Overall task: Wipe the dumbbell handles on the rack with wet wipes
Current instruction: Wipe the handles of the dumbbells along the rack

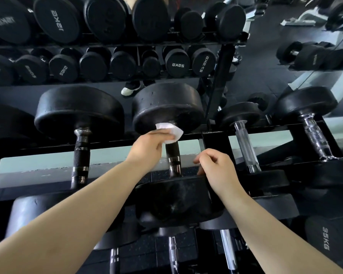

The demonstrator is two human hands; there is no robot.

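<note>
A large black dumbbell lies across the top rails of the rack (115, 142), its handle (173, 155) pointing away from me. My left hand (149, 147) grips a white wet wipe (169, 132) wrapped round the far end of that handle, close to the far weight head (166, 105). My right hand (216, 167) hovers with loosely curled fingers and holds nothing. It sits at the near weight head (176, 200), fingertips at its top edge. The handle's middle and chrome collar show between my hands.
More dumbbells lie on the same rails: one to the left (81, 153), two chrome-handled ones to the right (246, 147) (315, 139). A lower tier holds further dumbbells (325, 240). A wall mirror behind reflects the racks and a person's shoe (130, 89).
</note>
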